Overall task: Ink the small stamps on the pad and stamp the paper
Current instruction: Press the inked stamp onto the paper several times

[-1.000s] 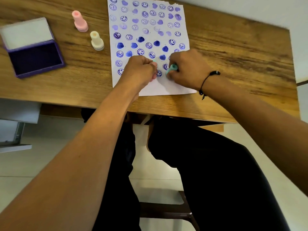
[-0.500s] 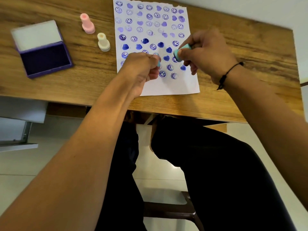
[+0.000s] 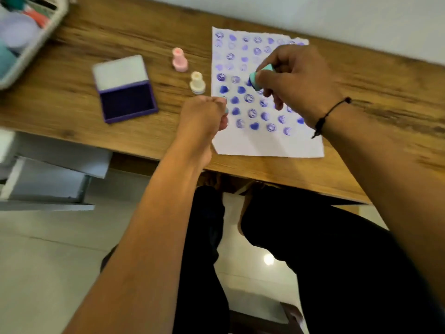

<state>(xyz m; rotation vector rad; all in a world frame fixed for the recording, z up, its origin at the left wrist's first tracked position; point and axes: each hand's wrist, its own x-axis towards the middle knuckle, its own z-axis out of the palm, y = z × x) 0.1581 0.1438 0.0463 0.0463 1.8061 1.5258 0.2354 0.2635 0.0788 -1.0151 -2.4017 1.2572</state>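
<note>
A white paper [image 3: 269,143] covered with several rows of purple prints lies on the wooden desk. My right hand [image 3: 296,80] hovers above it, gripping a teal stamp [image 3: 258,77] tilted with its face toward the left. My left hand [image 3: 204,114] is closed at the paper's left edge, and a bit of a second teal stamp [image 3: 225,111] shows between its fingers. The open purple ink pad [image 3: 127,98] sits to the left, lid raised. A pink stamp [image 3: 179,59] and a cream stamp [image 3: 197,83] stand upright between pad and paper.
A white tray [image 3: 33,47] with coloured items sits at the desk's [image 3: 385,92] far left corner. The desk's front edge runs just below the paper. A grey drawer unit [image 3: 48,179] is under the desk at left. My legs are under the desk.
My right hand has lifted its teal stamp off the paper and carried it up and left. My left hand has slid left to the paper's edge. The view has shifted, showing the tray.
</note>
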